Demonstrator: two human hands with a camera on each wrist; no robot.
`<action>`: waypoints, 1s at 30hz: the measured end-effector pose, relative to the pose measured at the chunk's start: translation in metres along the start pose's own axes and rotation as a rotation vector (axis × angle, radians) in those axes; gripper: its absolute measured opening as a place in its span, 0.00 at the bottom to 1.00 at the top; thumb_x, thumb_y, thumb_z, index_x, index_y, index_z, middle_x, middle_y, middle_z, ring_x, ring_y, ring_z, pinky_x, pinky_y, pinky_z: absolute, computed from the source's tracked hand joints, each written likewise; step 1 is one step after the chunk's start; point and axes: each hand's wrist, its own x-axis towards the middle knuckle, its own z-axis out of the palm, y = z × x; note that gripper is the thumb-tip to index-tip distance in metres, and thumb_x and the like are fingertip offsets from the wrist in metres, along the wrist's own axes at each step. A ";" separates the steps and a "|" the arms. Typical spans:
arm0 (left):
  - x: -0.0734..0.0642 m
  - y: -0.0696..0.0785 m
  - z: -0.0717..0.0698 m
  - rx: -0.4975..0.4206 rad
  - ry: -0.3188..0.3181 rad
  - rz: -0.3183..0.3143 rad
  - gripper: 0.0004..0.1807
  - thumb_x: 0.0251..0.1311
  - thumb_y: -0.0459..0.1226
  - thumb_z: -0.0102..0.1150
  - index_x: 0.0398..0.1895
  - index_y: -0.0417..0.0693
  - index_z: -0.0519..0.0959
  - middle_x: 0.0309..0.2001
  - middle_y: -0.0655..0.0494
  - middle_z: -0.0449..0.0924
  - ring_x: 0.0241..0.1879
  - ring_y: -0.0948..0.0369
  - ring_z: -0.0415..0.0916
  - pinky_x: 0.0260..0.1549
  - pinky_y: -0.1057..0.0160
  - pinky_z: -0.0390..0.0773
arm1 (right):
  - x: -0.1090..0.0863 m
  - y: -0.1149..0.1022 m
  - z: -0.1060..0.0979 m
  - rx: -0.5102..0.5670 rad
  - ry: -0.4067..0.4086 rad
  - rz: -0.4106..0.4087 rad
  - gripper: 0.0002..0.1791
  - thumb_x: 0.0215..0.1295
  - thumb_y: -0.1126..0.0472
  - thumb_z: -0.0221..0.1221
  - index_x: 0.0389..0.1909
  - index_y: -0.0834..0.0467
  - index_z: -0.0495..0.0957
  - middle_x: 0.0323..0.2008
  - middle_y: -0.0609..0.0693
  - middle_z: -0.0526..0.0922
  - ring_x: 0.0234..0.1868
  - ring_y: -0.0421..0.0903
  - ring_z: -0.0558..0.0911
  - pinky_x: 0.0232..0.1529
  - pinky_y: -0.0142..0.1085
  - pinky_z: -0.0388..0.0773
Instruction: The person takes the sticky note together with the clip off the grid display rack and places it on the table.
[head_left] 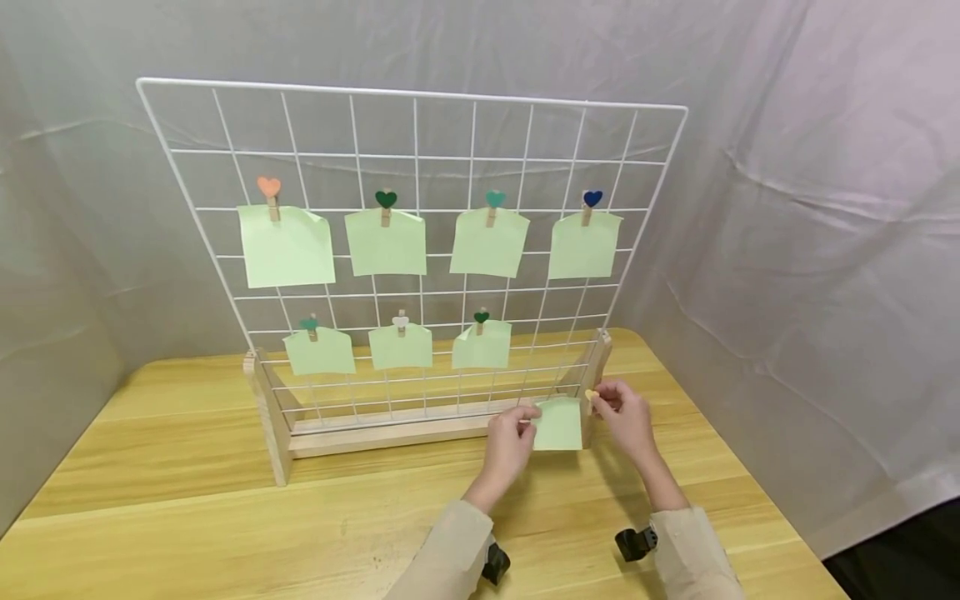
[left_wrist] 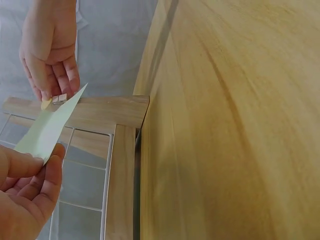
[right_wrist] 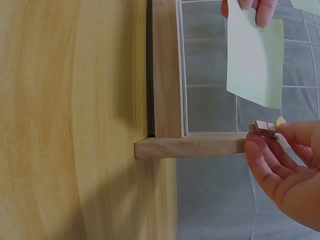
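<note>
My left hand [head_left: 510, 442] pinches a pale green paper note [head_left: 558, 425] by its left edge, in front of the lower right of the white wire grid [head_left: 416, 158]. Just right of the note, my right hand [head_left: 626, 417] holds a small wooden clothespin [right_wrist: 265, 128] between thumb and fingers. A yellow heart [head_left: 592, 395] decorates that clothespin. In the right wrist view the clothespin is apart from the note, close to its lower corner. The left wrist view shows the note tilted, with the left thumb [left_wrist: 22, 164] on its near face.
Several green notes [head_left: 287, 247] hang on the grid in two rows, each under a heart-topped clothespin [head_left: 386, 204]. A wooden stand [head_left: 397, 437] bears the grid on the wooden table [head_left: 187, 517]. Grey cloth [head_left: 810, 275] hangs behind and to the right.
</note>
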 end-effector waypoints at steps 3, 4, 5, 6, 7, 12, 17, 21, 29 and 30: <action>-0.001 0.000 0.001 -0.005 -0.008 -0.018 0.11 0.48 0.17 0.52 0.33 0.33 0.79 0.35 0.43 0.80 0.15 0.69 0.65 0.12 0.77 0.66 | 0.000 0.001 0.000 -0.002 -0.021 0.031 0.05 0.56 0.75 0.55 0.34 0.72 0.72 0.30 0.63 0.77 0.29 0.59 0.77 0.25 0.26 0.75; -0.001 -0.001 0.001 -0.005 -0.009 -0.022 0.11 0.47 0.17 0.52 0.33 0.33 0.79 0.35 0.43 0.80 0.15 0.69 0.65 0.13 0.77 0.66 | -0.001 0.001 -0.001 -0.005 -0.026 0.038 0.05 0.56 0.75 0.55 0.34 0.72 0.72 0.30 0.63 0.77 0.29 0.58 0.77 0.26 0.27 0.75; -0.001 -0.001 0.001 -0.006 -0.011 -0.028 0.11 0.47 0.17 0.52 0.33 0.33 0.79 0.35 0.43 0.80 0.15 0.69 0.65 0.13 0.77 0.66 | -0.001 0.002 0.000 -0.010 -0.030 0.040 0.05 0.56 0.75 0.55 0.34 0.72 0.72 0.30 0.63 0.77 0.29 0.57 0.77 0.26 0.29 0.76; -0.002 -0.001 0.001 -0.009 -0.013 -0.032 0.12 0.47 0.17 0.52 0.34 0.33 0.79 0.35 0.43 0.80 0.16 0.69 0.66 0.14 0.77 0.67 | -0.001 0.002 -0.001 -0.012 -0.034 0.042 0.05 0.56 0.75 0.55 0.34 0.72 0.72 0.29 0.62 0.77 0.29 0.57 0.77 0.26 0.31 0.77; -0.002 -0.001 0.001 -0.011 -0.016 -0.038 0.12 0.47 0.17 0.52 0.34 0.33 0.79 0.35 0.43 0.80 0.17 0.68 0.67 0.14 0.77 0.67 | -0.001 0.002 -0.001 -0.014 -0.038 0.047 0.05 0.56 0.75 0.55 0.34 0.72 0.72 0.29 0.62 0.77 0.28 0.57 0.77 0.27 0.33 0.77; -0.004 -0.001 0.003 -0.015 -0.026 -0.062 0.12 0.47 0.17 0.52 0.34 0.33 0.79 0.34 0.44 0.79 0.20 0.66 0.69 0.17 0.75 0.70 | -0.005 0.002 -0.002 -0.009 -0.055 0.059 0.05 0.56 0.76 0.54 0.34 0.73 0.72 0.29 0.62 0.77 0.28 0.58 0.77 0.29 0.40 0.78; -0.007 -0.002 0.006 -0.017 -0.029 -0.068 0.12 0.46 0.17 0.52 0.33 0.33 0.79 0.36 0.45 0.79 0.23 0.64 0.72 0.21 0.74 0.72 | -0.009 0.003 -0.004 -0.002 -0.069 0.072 0.05 0.55 0.77 0.54 0.33 0.74 0.71 0.28 0.63 0.76 0.26 0.52 0.77 0.28 0.39 0.78; -0.009 -0.002 0.008 -0.026 -0.036 -0.079 0.12 0.46 0.17 0.51 0.33 0.33 0.79 0.39 0.44 0.79 0.22 0.65 0.71 0.21 0.73 0.72 | -0.012 0.006 -0.006 0.004 -0.082 0.090 0.05 0.56 0.77 0.54 0.33 0.74 0.71 0.28 0.63 0.76 0.25 0.51 0.77 0.26 0.36 0.78; -0.014 -0.002 0.011 -0.045 -0.055 -0.085 0.12 0.45 0.17 0.51 0.33 0.32 0.78 0.39 0.42 0.79 0.17 0.70 0.66 0.15 0.75 0.69 | -0.016 0.015 -0.010 -0.011 -0.104 0.117 0.06 0.56 0.76 0.54 0.35 0.74 0.71 0.27 0.61 0.77 0.25 0.51 0.78 0.27 0.37 0.78; -0.014 -0.002 0.011 -0.045 -0.057 -0.086 0.12 0.45 0.17 0.51 0.33 0.32 0.79 0.38 0.42 0.79 0.16 0.70 0.66 0.14 0.75 0.69 | -0.016 0.016 -0.011 -0.011 -0.109 0.124 0.06 0.56 0.76 0.54 0.35 0.74 0.71 0.27 0.61 0.77 0.25 0.51 0.78 0.27 0.38 0.78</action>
